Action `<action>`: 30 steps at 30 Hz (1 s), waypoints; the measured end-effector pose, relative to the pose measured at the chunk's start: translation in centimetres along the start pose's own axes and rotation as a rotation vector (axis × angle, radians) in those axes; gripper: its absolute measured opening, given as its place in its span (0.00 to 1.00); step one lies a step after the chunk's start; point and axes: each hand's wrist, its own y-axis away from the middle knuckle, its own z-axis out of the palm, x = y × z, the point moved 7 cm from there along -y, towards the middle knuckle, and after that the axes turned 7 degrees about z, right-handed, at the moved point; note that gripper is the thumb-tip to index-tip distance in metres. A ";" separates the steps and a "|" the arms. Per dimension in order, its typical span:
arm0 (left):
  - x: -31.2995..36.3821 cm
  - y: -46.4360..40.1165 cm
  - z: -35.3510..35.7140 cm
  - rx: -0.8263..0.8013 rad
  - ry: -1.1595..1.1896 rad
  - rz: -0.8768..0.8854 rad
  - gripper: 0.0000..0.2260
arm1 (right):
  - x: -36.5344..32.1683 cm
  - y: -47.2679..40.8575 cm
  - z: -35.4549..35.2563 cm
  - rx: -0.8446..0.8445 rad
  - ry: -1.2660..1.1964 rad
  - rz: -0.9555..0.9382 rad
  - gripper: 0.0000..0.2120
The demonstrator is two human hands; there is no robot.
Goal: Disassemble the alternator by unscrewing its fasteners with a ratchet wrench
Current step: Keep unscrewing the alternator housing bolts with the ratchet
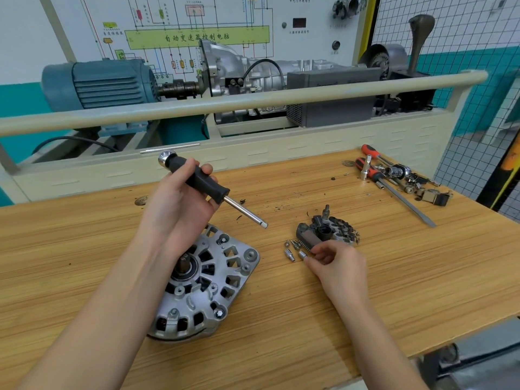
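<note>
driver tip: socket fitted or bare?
Bare. The driver, held in the left hand, ends in a plain square tip; loose sockets lie on the bench by the right hand.

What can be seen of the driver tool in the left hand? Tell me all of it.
The driver tool has a black grip, seemingly rubber or plastic, with a rounded chrome cap at its far end and a straight bright-metal shaft ending in a squared tip with nothing fitted on it. The left hand grips the handle, holding the tool in the air above the wooden bench, with the shaft slanting down to the right.

Silver alternator (208,282), black-handled driver (202,178)
</note>
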 end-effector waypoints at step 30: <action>5.6 4.5 1.2 -0.120 0.071 0.181 0.03 | -10.2 7.7 0.5 -0.179 -0.205 -0.289 0.06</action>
